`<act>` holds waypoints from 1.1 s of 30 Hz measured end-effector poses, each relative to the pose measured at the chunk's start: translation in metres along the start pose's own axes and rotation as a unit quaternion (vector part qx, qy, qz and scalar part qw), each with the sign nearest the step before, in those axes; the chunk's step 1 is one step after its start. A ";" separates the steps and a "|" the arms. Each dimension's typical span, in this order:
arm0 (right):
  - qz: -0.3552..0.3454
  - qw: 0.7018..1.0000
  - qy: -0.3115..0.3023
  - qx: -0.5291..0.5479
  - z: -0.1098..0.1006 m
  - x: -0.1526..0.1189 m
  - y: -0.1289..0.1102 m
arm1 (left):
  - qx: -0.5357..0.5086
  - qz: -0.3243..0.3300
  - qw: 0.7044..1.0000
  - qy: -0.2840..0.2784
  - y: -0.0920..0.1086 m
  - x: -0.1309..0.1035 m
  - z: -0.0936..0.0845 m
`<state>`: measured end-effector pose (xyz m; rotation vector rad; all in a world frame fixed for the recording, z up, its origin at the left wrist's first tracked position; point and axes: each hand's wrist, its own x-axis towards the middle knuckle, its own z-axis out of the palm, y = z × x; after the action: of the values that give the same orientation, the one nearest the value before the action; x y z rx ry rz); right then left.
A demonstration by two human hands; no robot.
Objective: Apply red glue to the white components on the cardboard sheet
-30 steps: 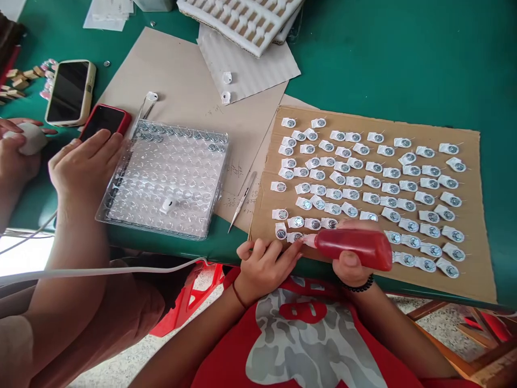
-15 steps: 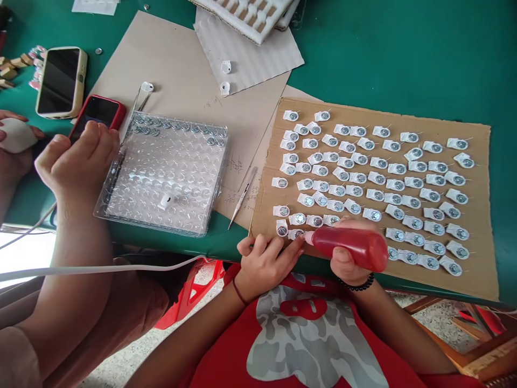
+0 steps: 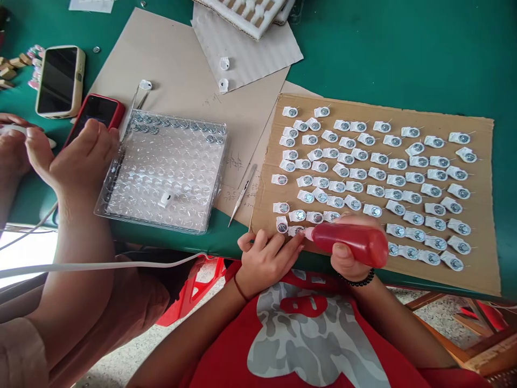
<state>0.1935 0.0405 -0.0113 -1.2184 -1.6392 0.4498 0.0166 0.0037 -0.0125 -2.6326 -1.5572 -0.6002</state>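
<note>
My right hand (image 3: 352, 261) is wrapped round a red squeeze bottle (image 3: 351, 242), which lies nearly level with its pale nozzle pointing left. The nozzle tip meets a small white piece with a round metal disc (image 3: 297, 230) at the near edge of a brown cardboard sheet (image 3: 269, 194). My left hand (image 3: 269, 261) rests at that edge, its index finger stretched to the same piece and the other fingers loosely bent, with nothing held. Rows of similar white pieces with discs (image 3: 376, 191) cover the cardboard.
Left of the cardboard are a white-handled pointed tool (image 3: 243, 195) and a clear tray (image 3: 161, 178) with metal discs. Another person's hand (image 3: 83, 161) is beside the tray, near two phones (image 3: 60, 81). Tweezers (image 3: 139, 99) and foam trays (image 3: 250, 13) lie farther back.
The view has shifted slightly. The other person's hands at the left have moved a little. My hands and the bottle stay nearly in place.
</note>
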 end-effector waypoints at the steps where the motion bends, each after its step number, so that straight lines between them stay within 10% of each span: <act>1: -0.001 1.000 0.000 0.001 0.000 0.000 0.000 | -0.003 0.003 1.000 0.000 0.000 0.000 0.000; 33: -0.009 0.999 0.037 -0.016 0.003 0.003 0.000 | -0.037 0.007 0.999 0.006 -0.001 -0.001 0.002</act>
<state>0.1910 0.0440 -0.0113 -1.2287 -1.5978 0.3655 0.0162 0.0035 -0.0147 -2.6855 -1.5428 -0.6843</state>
